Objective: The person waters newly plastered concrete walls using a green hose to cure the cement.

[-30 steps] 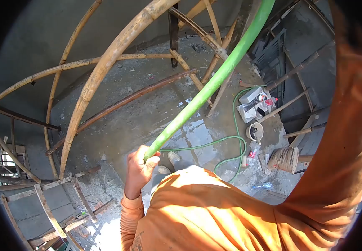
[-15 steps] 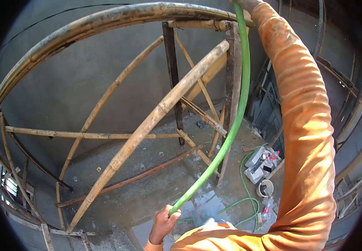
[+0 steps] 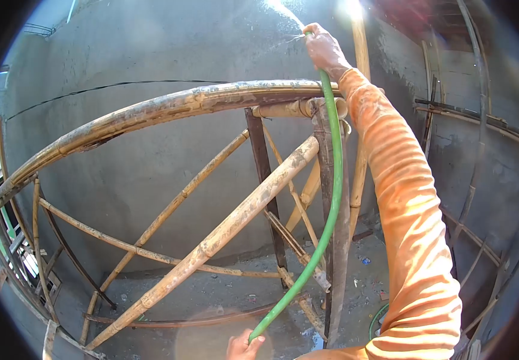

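While water sprays from the green hose, the right hand and left hand grip it

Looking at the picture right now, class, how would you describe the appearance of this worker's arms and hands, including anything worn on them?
The right arm wears a long orange sleeve, wrinkled into many crosswise folds and reaching about to the wrist. The right hand and left hand are both ungloved. The left sleeve is out of view.
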